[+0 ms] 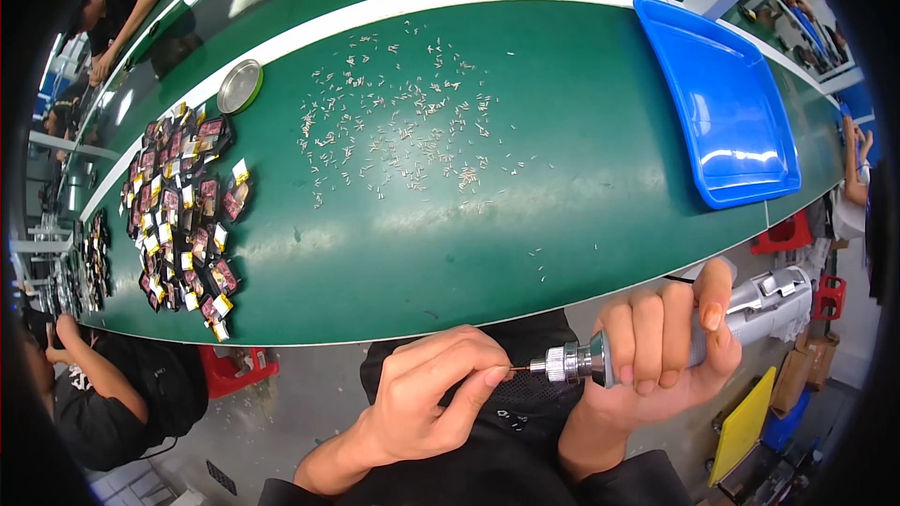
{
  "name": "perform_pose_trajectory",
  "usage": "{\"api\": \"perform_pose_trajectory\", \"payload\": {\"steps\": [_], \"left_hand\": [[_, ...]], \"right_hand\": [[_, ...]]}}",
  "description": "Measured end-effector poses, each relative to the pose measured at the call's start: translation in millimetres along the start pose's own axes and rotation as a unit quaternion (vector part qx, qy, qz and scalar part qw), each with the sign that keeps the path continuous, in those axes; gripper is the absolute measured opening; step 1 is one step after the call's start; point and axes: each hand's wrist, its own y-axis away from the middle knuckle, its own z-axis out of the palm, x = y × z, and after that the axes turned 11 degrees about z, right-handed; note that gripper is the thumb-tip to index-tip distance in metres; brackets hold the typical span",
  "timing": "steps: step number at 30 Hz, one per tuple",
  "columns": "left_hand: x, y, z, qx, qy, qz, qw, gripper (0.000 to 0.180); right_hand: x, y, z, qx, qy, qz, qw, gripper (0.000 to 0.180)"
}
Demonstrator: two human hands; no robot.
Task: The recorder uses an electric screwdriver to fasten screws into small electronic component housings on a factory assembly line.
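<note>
My right hand is wrapped round a silver-grey power screwdriver, which lies sideways with its knurled metal nose to the left. Out of the nose comes a thin copper-coloured bit, and the thumb and forefinger of my left hand pinch its end. Whether a small piece sits between those fingertips is hidden. Both hands are just in front of the near edge of the green table, above my lap. On the tabletop beyond them, many tiny pale metal pieces lie scattered.
A heap of small black parts with yellow-and-white tabs covers the table's left side, beside a round metal dish. At the right stands a blue tray. Red stools are below the table. Other people sit around.
</note>
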Motion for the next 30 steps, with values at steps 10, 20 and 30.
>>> {"api": "perform_pose_trajectory", "payload": {"steps": [10, 20, 30], "left_hand": [[-3.8, -27.9, -7.8, -0.012, -0.1, 0.033, 0.994, 0.045], [-57.5, -202.6, -65.4, -0.018, -0.379, 0.052, 0.924, 0.028], [-137.3, -365.0, -10.5, -0.022, -0.515, 0.033, 0.856, 0.042]], "right_hand": [[-11.4, -10.4, -18.9, 0.056, -0.065, -0.024, 0.996, 0.012], [-15.3, -25.9, -58.4, 0.153, -0.097, -0.062, 0.981, 0.011], [-30.6, -22.4, -49.8, 0.118, -0.108, -0.017, 0.987, 0.012]]}}
